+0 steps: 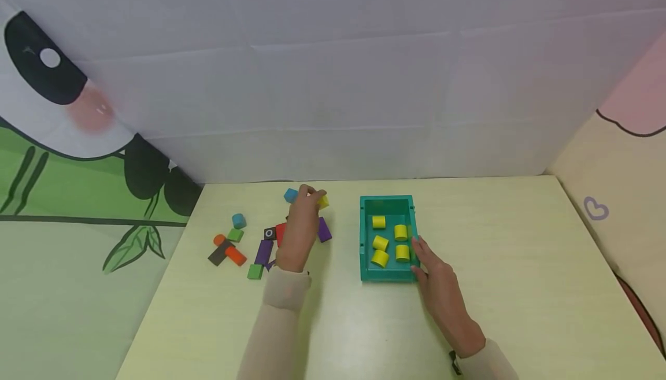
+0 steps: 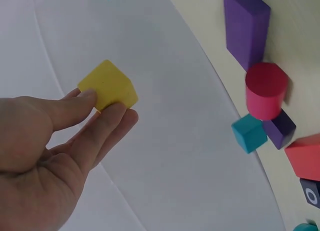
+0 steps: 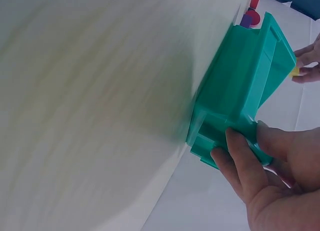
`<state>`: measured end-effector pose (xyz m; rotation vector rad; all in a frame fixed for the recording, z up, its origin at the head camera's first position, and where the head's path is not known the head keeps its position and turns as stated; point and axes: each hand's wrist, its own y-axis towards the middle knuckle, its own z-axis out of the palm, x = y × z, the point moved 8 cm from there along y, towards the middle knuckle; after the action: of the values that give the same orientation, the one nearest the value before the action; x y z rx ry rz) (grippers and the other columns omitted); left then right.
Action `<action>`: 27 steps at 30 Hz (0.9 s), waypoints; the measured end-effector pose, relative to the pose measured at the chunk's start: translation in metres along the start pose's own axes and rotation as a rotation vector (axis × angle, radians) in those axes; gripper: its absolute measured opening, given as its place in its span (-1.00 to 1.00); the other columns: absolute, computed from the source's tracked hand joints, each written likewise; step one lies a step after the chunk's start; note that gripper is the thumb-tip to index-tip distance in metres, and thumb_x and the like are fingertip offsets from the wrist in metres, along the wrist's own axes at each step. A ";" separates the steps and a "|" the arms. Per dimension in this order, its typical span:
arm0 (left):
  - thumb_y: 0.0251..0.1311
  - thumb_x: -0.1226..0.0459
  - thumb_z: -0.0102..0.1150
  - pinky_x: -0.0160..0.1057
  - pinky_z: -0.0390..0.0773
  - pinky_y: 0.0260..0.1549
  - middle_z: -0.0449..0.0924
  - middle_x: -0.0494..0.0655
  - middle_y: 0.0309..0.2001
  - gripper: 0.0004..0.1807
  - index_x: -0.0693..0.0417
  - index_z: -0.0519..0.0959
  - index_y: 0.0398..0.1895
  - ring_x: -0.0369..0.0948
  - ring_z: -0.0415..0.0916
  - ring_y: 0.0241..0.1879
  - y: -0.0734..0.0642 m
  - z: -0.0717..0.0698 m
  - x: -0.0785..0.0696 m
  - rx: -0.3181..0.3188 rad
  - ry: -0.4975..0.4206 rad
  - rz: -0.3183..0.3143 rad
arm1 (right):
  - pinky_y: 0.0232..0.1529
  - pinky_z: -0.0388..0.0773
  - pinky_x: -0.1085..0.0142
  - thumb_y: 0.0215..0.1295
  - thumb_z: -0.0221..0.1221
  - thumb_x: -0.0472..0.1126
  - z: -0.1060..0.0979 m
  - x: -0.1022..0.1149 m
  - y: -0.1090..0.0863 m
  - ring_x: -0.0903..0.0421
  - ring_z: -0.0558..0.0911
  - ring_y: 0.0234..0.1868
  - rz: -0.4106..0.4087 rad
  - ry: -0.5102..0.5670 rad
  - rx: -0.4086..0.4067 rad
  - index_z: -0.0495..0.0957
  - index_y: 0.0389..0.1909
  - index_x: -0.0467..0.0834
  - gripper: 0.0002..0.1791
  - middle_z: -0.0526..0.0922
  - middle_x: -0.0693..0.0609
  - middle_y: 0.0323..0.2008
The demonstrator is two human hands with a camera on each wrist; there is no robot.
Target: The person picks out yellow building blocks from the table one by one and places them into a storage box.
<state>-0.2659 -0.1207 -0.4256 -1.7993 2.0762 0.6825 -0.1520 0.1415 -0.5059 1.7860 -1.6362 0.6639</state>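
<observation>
My left hand (image 1: 300,224) pinches a yellow block (image 2: 107,86) between thumb and fingertips, raised over the far side of the loose blocks. In the left wrist view the block shows flat faces and sharp corners. To the right stands a green plastic box (image 1: 387,275) with several yellow cylinders (image 1: 380,243) lying apart on its floor. My right hand (image 1: 442,293) holds the box at its right wall, with the thumb (image 3: 275,141) near the rim and the fingers bent against the outside. The left forearm and hand hide part of the block group.
Around the left hand lie loose blocks: a purple block (image 1: 263,251), a blue block (image 1: 238,221), an orange cylinder (image 1: 236,255), a green block (image 1: 255,271) and a red cylinder (image 2: 266,91). A white cloth wall (image 1: 333,108) rises behind the pale table (image 1: 520,264).
</observation>
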 end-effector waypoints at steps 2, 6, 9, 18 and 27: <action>0.44 0.63 0.04 -0.09 0.78 -0.07 0.47 0.19 0.21 -0.52 0.22 0.60 0.33 0.13 0.69 0.05 0.000 0.001 -0.006 0.000 -0.002 0.011 | 0.34 0.47 -0.09 0.33 0.34 -0.48 0.000 0.000 0.000 -0.27 0.39 0.48 -0.001 0.003 -0.001 0.28 0.55 -0.30 -0.21 0.32 -0.24 0.54; 0.43 0.62 0.08 -0.08 0.78 -0.04 0.47 0.19 0.21 -0.53 0.21 0.60 0.33 0.14 0.71 0.00 -0.001 0.004 -0.019 -0.001 0.014 0.028 | 0.33 0.47 -0.09 0.33 0.35 -0.48 0.000 0.000 0.000 -0.27 0.39 0.47 -0.006 0.002 -0.006 0.29 0.54 -0.31 -0.21 0.32 -0.24 0.54; 0.45 0.59 0.09 -0.07 0.75 0.06 0.47 0.17 0.23 -0.54 0.18 0.59 0.34 0.11 0.70 0.02 -0.004 0.007 -0.028 0.019 0.009 0.023 | 0.33 0.48 -0.10 0.32 0.35 -0.49 -0.001 0.000 0.000 -0.27 0.40 0.47 -0.009 0.003 -0.011 0.29 0.54 -0.31 -0.21 0.33 -0.24 0.53; 0.48 0.55 0.10 -0.08 0.69 0.18 0.47 0.12 0.25 -0.54 0.14 0.58 0.36 0.07 0.63 0.19 -0.012 0.017 -0.054 0.071 -0.054 0.036 | 0.31 0.49 -0.11 0.30 0.36 -0.49 -0.001 0.000 0.000 -0.28 0.43 0.45 -0.015 -0.001 -0.016 0.31 0.53 -0.31 -0.21 0.34 -0.23 0.52; 0.46 0.58 0.10 -0.09 0.71 0.14 0.46 0.12 0.26 -0.52 0.16 0.57 0.37 0.07 0.65 0.17 -0.017 0.026 -0.075 0.100 -0.058 0.098 | 0.33 0.49 -0.12 0.33 0.34 -0.49 -0.001 0.000 0.001 -0.27 0.42 0.46 -0.008 0.010 -0.011 0.31 0.54 -0.30 -0.23 0.34 -0.22 0.53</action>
<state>-0.2388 -0.0453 -0.4105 -1.6141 2.1326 0.6361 -0.1525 0.1421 -0.5046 1.7776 -1.6219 0.6577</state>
